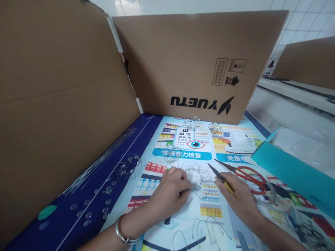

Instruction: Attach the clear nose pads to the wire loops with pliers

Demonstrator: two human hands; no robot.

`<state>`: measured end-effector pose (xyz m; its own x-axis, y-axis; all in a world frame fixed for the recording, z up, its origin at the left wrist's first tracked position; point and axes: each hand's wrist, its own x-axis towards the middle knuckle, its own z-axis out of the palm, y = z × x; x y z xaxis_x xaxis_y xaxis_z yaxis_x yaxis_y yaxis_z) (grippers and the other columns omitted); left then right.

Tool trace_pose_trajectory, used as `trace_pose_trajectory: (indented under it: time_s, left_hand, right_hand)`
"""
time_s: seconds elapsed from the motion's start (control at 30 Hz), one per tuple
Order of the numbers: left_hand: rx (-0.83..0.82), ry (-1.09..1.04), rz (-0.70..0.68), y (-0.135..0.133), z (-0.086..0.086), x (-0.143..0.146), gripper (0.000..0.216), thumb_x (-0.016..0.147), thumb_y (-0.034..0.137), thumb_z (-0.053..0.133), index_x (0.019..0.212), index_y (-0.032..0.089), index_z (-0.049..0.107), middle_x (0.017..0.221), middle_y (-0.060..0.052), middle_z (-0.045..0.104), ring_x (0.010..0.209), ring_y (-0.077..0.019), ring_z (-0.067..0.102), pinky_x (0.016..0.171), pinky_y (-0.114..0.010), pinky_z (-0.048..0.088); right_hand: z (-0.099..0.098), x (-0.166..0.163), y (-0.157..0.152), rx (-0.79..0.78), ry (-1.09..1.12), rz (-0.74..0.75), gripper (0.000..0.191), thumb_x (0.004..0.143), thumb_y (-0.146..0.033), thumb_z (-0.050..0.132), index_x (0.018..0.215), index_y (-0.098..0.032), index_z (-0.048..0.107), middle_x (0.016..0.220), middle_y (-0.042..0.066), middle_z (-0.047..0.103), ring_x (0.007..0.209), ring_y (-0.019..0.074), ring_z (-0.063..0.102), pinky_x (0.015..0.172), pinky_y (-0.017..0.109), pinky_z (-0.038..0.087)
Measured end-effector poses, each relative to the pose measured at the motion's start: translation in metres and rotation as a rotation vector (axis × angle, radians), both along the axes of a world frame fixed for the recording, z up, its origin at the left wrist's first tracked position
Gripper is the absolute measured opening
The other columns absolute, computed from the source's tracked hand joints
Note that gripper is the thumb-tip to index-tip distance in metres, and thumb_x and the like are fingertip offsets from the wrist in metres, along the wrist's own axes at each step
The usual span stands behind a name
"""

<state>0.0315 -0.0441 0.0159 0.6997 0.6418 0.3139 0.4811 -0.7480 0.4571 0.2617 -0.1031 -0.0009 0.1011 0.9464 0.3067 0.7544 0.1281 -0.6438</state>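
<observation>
My left hand point(172, 189), with a silver bangle on its wrist, has its fingers closed at the left edge of a wire flower point(198, 187). That piece is made of thin looped wire with small clear beads and lies on the printed sheet. My right hand point(235, 193) is wrapped round long-nose pliers point(216, 172) with dark jaws and a yellow handle. The jaws point up and left, apart from the wire flower. Just beyond the right hand are scissors point(251, 175) with orange-red handles. Several bent wire pieces point(199, 228) lie in front of the hands.
Clear beads point(88, 215) and straight wires point(99, 159) are spread at the left. More beaded wire pieces point(129, 167) lie around. Tall cardboard panels point(198, 64) stand at the left and back. At the right are a teal box point(299, 174) and tangled wire point(309, 234).
</observation>
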Motion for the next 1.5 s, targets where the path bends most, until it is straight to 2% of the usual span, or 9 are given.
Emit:
trace_pose_trajectory:
  time_s: [0.27,0.47,0.7,1.13,1.33,1.5]
  left_hand:
    - [-0.013,0.008,-0.021,0.003,0.002,-0.002,0.021,0.077,0.010,0.052,0.086,0.025,0.064,0.085,-0.003,0.052,0.086,-0.0199,0.042,0.079,-0.035,0.033]
    - [-0.019,0.026,-0.042,0.006,0.006,-0.004,0.018,0.078,0.012,0.051,0.078,0.023,0.065,0.085,-0.003,0.051,0.086,-0.0194,0.042,0.079,-0.034,0.033]
    - [0.004,0.088,-0.074,0.010,0.010,-0.008,0.017,0.080,0.012,0.052,0.081,0.024,0.065,0.088,-0.003,0.052,0.087,-0.0200,0.042,0.078,-0.034,0.032]
    - [0.167,0.130,-0.202,0.028,0.002,-0.017,0.037,0.072,-0.006,0.045,0.082,0.024,0.065,0.095,-0.003,0.057,0.092,-0.0195,0.044,0.083,-0.035,0.032]
    - [0.196,0.125,-0.190,0.033,-0.003,-0.020,0.034,0.073,-0.005,0.046,0.080,0.023,0.064,0.094,-0.003,0.056,0.093,-0.0194,0.044,0.085,-0.036,0.031]
    - [0.195,0.099,-0.188,0.038,-0.008,-0.022,0.038,0.067,-0.010,0.045,0.076,0.022,0.062,0.093,-0.002,0.056,0.093,-0.0189,0.044,0.086,-0.036,0.030]
  right_hand:
    - [0.000,0.000,0.001,0.003,-0.008,0.006,0.020,0.083,-0.038,0.049,0.093,-0.022,0.056,0.088,0.002,0.060,0.082,0.0187,0.055,0.073,0.030,0.043]
    - [-0.001,0.000,0.000,0.001,-0.012,0.002,0.020,0.083,-0.039,0.049,0.093,-0.023,0.057,0.086,0.002,0.061,0.080,0.0190,0.055,0.071,0.030,0.043]
    - [0.002,-0.001,0.000,-0.005,0.006,0.018,0.019,0.083,-0.037,0.049,0.093,-0.022,0.057,0.087,0.002,0.061,0.082,0.0187,0.055,0.072,0.029,0.043]
    - [0.000,0.000,0.001,0.006,0.003,0.016,0.021,0.083,-0.038,0.049,0.093,-0.022,0.057,0.086,0.002,0.061,0.081,0.0186,0.056,0.072,0.029,0.043]
    - [0.000,-0.001,0.001,-0.010,0.003,0.013,0.020,0.083,-0.039,0.049,0.093,-0.023,0.056,0.087,0.002,0.060,0.082,0.0188,0.055,0.073,0.030,0.042]
    - [0.001,0.000,0.000,-0.012,0.003,0.015,0.020,0.083,-0.039,0.049,0.093,-0.023,0.056,0.087,0.002,0.060,0.082,0.0187,0.055,0.073,0.030,0.042]
